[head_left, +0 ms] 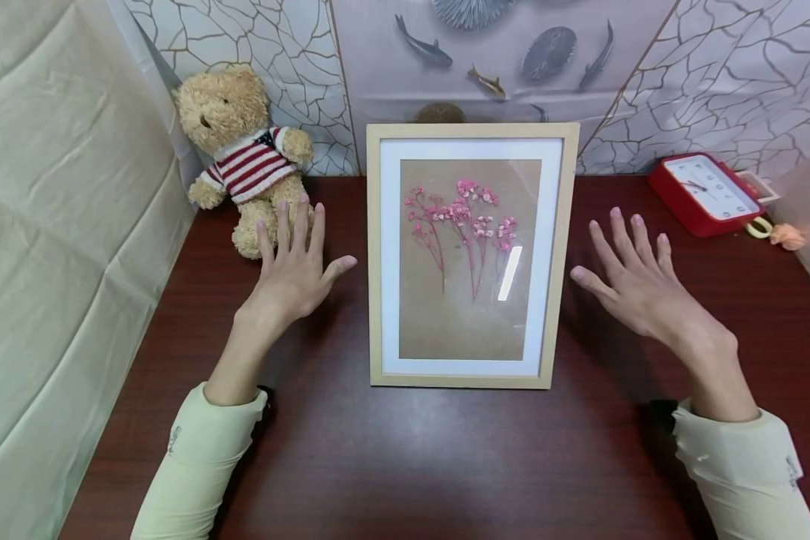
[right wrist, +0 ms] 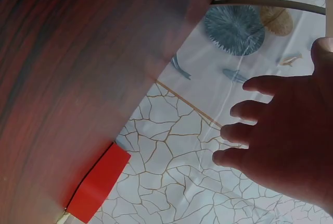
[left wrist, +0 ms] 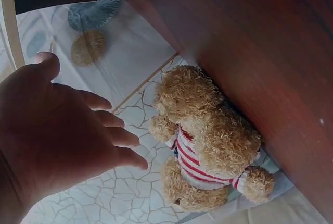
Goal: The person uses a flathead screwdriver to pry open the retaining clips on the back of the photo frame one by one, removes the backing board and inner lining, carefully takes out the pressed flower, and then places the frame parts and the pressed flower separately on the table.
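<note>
A light wooden picture frame (head_left: pixel 562 255) stands on the dark red-brown table, showing pink dried flowers (head_left: pixel 460 214) behind glass. Left of it my left hand (head_left: pixel 288 274) is spread with straight fingers, apart from the frame and holding nothing. My right hand (head_left: pixel 637 289) is spread in the same way on the other side, also apart from the frame. In the left wrist view the left palm (left wrist: pixel 62 135) shows bare, and the right palm (right wrist: pixel 291 135) does too in the right wrist view. Just beyond my left fingertips sits a teddy bear (head_left: pixel 259 169) in a striped sweater.
A red clock (head_left: pixel 705 191) stands at the back right, beside a small peach-coloured item with a yellow ring (head_left: pixel 776 232). Patterned sheeting (head_left: pixel 250 37) covers the wall behind the table (head_left: pixel 405 465). Pale cloth (head_left: pixel 61 225) hangs along the left side.
</note>
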A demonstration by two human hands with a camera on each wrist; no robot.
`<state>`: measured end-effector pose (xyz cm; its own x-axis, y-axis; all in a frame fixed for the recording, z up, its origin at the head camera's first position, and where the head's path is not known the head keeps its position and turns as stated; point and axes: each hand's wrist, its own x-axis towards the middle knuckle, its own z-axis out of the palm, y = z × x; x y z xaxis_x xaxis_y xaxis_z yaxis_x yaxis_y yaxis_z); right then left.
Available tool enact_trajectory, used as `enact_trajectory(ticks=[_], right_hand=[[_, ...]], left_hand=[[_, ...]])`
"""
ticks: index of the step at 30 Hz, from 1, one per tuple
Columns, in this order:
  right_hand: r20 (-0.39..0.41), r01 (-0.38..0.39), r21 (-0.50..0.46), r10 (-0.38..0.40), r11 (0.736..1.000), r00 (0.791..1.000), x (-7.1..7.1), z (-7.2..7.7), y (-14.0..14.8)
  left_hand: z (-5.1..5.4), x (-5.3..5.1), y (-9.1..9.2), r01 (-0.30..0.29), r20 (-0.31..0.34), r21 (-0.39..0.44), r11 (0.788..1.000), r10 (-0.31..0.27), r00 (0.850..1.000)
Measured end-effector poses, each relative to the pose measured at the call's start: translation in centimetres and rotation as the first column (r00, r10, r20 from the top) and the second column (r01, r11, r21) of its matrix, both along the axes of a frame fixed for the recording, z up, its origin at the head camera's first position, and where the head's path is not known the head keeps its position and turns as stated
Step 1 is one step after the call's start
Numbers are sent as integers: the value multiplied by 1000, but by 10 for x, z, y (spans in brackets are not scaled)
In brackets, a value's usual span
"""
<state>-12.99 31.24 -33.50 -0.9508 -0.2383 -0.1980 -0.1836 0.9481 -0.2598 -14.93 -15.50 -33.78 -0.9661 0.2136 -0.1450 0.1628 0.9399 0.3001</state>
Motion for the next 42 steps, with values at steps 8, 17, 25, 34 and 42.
enact_trajectory(ticks=[8,17,25,34,42], right_hand=[[34,25,-223,-18,974,999,1,9,-4],[161,101,-511,-21,853,987,10,19,-25],[261,158,-699,43,698,964,9,16,-35],[354,272,-873,143,404,924,13,7,-61],[359,314,-895,93,316,929,20,11,-72]], left_hand=[[4,-1,0,105,63,146,984,-115,991],[12,1,14,157,148,513,844,-267,952],[11,6,24,102,178,703,703,-314,933],[11,14,42,31,212,767,641,-299,930],[12,19,55,-9,198,815,580,-264,944]])
